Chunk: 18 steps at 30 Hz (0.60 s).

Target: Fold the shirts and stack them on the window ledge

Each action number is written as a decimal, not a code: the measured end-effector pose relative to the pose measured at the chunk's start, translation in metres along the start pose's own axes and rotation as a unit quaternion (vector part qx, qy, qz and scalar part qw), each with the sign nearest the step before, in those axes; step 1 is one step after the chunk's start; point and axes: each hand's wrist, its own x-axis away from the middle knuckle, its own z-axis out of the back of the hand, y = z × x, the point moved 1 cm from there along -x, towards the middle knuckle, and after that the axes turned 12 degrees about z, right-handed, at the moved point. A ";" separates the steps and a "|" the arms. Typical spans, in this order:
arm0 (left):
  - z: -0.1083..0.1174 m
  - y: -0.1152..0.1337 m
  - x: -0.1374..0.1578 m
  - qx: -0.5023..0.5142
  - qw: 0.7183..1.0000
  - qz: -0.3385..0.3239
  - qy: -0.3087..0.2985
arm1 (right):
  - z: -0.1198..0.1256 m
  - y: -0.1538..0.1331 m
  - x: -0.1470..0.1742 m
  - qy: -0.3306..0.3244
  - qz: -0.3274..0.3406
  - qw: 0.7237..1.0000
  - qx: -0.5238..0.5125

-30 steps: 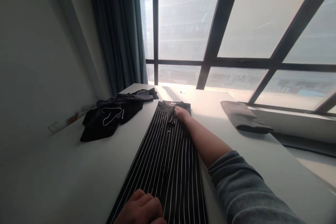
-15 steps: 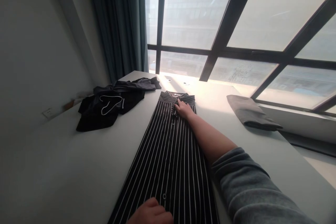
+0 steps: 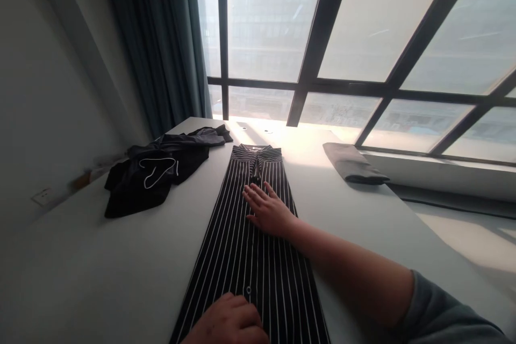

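Note:
A black shirt with white stripes (image 3: 242, 242) lies folded into a long narrow strip down the middle of the white table (image 3: 100, 274), its collar at the far end. My right hand (image 3: 268, 209) rests flat on the shirt's middle, fingers spread and pointing away from me. At the near end, my left hand (image 3: 228, 325) presses on the fabric close to a button, fingers curled. Neither hand grips the cloth.
A crumpled black garment with a white drawstring (image 3: 155, 172) lies at the table's far left. A folded grey cloth (image 3: 352, 164) sits at the far right by the window sill. Dark curtains (image 3: 161, 48) and a big window stand behind the table.
My right hand has slid from the shirt's collar back toward me to the middle of the shirt and now lies flat. My left hand stays at the near end.

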 end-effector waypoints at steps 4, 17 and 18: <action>0.011 0.008 -0.002 -0.024 0.997 0.062 -0.030 | 0.019 -0.024 0.010 -0.050 0.068 0.996 0.003; 0.028 0.025 -0.002 -0.045 0.972 0.196 -0.120 | 0.075 -0.058 0.005 -0.242 0.103 0.962 0.070; 0.029 0.026 -0.001 -0.044 0.971 0.200 -0.125 | 0.077 -0.061 0.007 -0.268 0.093 0.956 0.069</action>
